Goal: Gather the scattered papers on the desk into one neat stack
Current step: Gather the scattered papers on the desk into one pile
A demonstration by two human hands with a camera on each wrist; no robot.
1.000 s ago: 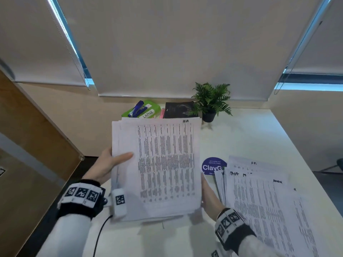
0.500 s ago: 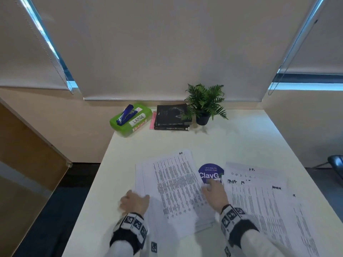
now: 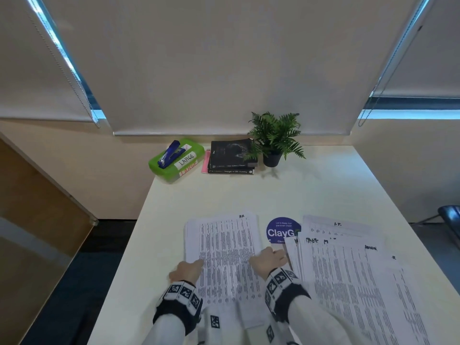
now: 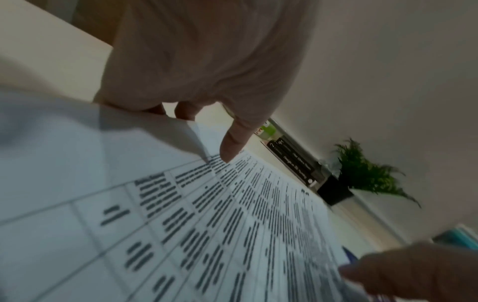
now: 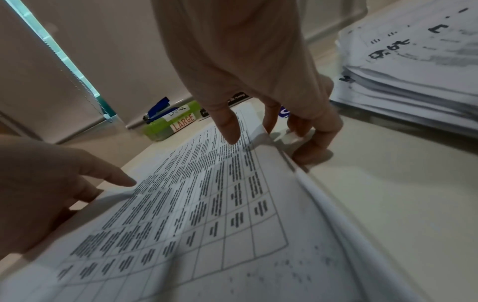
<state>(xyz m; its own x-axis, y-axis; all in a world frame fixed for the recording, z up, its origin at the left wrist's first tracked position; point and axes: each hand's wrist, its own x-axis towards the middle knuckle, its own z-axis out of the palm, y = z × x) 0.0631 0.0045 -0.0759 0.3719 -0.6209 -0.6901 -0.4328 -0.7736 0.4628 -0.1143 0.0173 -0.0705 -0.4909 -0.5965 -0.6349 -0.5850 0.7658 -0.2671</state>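
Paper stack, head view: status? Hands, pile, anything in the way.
Left hand and right hand grip the paper stack by its side edges. Loose papers spread right, partly covering the blue ClayGo sticker.

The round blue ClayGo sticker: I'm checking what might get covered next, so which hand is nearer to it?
Right. The right hand sits just below the sticker, at the stack's right edge; the left hand is across the stack.
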